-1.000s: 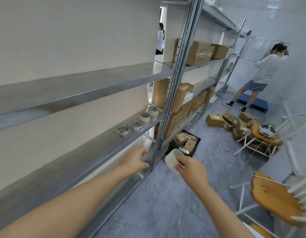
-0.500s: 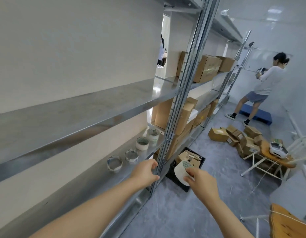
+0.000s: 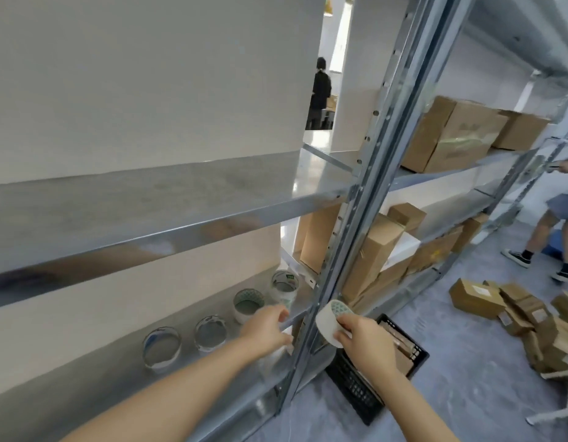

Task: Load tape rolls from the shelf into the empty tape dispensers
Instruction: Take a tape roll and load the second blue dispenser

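A person's right hand point(image 3: 367, 344) is pinching a white tape roll point(image 3: 328, 323) in mid-air, thumb and curled fingers closing on its near rim just in front of a metal storage rack. The roll is lying tilted, its short axis pointing up and away from the wearer, so that the open, green-patterned core is facing the upper right.

The left hand point(image 3: 265, 330) is reaching across to the low shelf point(image 3: 117, 387), fingers curling over its front lip and thumb tucking beneath it, gripping the edge just left of the rack's upright post point(image 3: 356, 234).

Four more rolls are standing in a row on that shelf, each with its hole facing up and its axis vertical. A near-empty clear ring point(image 3: 161, 346) is sitting farthest left, with a second thin ring point(image 3: 210, 334) just beside it. A fuller white roll with green-patterned core point(image 3: 247, 306) is standing just beyond the left hand's fingers, and a taller clear roll point(image 3: 284, 287) is closing the row near the post.

A black plastic crate point(image 3: 356, 387) holding cardboard pieces is sitting on the grey floor below the right hand. Cardboard boxes point(image 3: 461, 135) are filling the rack's bays to the right, and loose cartons point(image 3: 474, 298) are lying scattered on the floor farther out. A person in shorts and dark sneakers point(image 3: 560, 218) is standing at the far right edge, only partly in view. Another figure in dark clothing point(image 3: 321, 90) is showing through a gap behind the rack.
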### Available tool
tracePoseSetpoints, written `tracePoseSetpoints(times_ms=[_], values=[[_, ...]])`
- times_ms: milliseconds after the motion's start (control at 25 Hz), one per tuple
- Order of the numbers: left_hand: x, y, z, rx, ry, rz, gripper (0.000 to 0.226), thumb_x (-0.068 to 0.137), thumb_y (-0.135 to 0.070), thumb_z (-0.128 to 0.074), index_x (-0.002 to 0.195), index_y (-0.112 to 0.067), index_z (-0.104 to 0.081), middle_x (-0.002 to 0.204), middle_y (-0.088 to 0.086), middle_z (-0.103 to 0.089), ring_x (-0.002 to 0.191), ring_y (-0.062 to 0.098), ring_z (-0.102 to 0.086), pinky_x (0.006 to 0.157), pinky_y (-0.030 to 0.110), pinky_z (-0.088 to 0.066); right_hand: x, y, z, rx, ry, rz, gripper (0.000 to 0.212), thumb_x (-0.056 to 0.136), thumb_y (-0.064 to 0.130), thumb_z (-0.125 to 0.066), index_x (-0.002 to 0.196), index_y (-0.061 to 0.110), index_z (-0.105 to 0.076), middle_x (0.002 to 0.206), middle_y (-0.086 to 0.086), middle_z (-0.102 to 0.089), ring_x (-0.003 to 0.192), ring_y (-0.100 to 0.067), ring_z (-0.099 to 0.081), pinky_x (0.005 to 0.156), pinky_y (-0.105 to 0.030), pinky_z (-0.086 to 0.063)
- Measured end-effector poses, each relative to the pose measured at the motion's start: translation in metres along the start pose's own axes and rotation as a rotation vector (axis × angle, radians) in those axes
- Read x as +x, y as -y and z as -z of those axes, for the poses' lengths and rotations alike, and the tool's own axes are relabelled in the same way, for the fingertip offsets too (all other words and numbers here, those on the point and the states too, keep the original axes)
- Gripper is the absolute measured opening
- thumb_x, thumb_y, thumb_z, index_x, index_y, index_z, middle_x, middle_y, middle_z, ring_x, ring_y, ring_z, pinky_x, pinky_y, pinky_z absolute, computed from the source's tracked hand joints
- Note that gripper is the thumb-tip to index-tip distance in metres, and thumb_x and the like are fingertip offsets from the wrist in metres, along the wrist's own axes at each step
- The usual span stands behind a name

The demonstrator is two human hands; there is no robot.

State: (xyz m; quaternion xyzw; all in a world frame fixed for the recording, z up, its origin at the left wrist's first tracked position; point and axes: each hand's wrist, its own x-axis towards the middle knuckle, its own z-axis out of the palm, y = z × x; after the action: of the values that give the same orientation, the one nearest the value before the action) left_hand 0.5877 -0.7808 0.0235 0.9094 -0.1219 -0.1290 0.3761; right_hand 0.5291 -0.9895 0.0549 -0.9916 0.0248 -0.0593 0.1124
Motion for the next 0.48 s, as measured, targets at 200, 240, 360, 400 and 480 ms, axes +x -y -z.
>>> tracePoseSetpoints(times_ms=[200, 240, 360, 400, 480], values=[[0.056, -0.014, -0.009, 0.010, -0.128, 0.160, 0.047, 0.076, -0.021, -0.072, 0.122, -0.025, -0.058, 0.120, -0.005, -0.064, 0.099, 0.013, -0.061, 0.084, 0.027, -0.049, 0.075, -0.033, -0.007, 0.023, 0.074, 0.158, 0.008, 0.085, 0.028, -0.056, 0.081, 0.021, -0.056, 0.080, 0.005, -0.064, 0.081, -0.019, -0.061, 0.058, -0.029, -0.038], [0.064, -0.014, -0.012, 0.013, -0.145, 0.194, 0.048, 0.076, -0.020, -0.070, 0.123, -0.025, -0.058, 0.120, -0.004, -0.064, 0.100, 0.014, -0.061, 0.083, 0.027, -0.049, 0.086, -0.037, -0.011, 0.028, 0.091, 0.186, 0.010, 0.085, 0.027, -0.055, 0.077, 0.021, -0.053, 0.076, 0.005, -0.060, 0.076, -0.019, -0.059, 0.056, -0.029, -0.035], [0.084, -0.008, -0.019, 0.031, -0.167, 0.261, 0.051, 0.076, -0.022, -0.071, 0.126, -0.023, -0.056, 0.124, -0.002, -0.063, 0.106, 0.018, -0.062, 0.090, 0.033, -0.051, 0.110, -0.044, -0.024, 0.044, 0.118, 0.261, 0.013, 0.083, 0.029, -0.056, 0.075, 0.021, -0.050, 0.072, 0.005, -0.058, 0.069, -0.017, -0.055, 0.055, -0.028, -0.034], [0.091, -0.007, -0.022, 0.045, -0.171, 0.274, 0.051, 0.076, -0.022, -0.070, 0.125, -0.022, -0.056, 0.125, 0.000, -0.062, 0.107, 0.020, -0.062, 0.091, 0.035, -0.052, 0.116, -0.044, -0.029, 0.049, 0.120, 0.292, 0.011, 0.082, 0.030, -0.057, 0.077, 0.021, -0.053, 0.074, 0.005, -0.061, 0.070, -0.016, -0.057, 0.055, -0.028, -0.037], [0.103, -0.003, -0.029, 0.100, -0.181, 0.289, 0.052, 0.076, -0.022, -0.068, 0.126, -0.021, -0.055, 0.126, 0.004, -0.059, 0.112, 0.024, -0.059, 0.093, 0.038, -0.051, 0.125, -0.042, -0.042, 0.057, 0.126, 0.357, 0.012, 0.082, 0.032, -0.057, 0.079, 0.021, -0.058, 0.077, 0.005, -0.066, 0.072, -0.014, -0.061, 0.055, -0.027, -0.041]])
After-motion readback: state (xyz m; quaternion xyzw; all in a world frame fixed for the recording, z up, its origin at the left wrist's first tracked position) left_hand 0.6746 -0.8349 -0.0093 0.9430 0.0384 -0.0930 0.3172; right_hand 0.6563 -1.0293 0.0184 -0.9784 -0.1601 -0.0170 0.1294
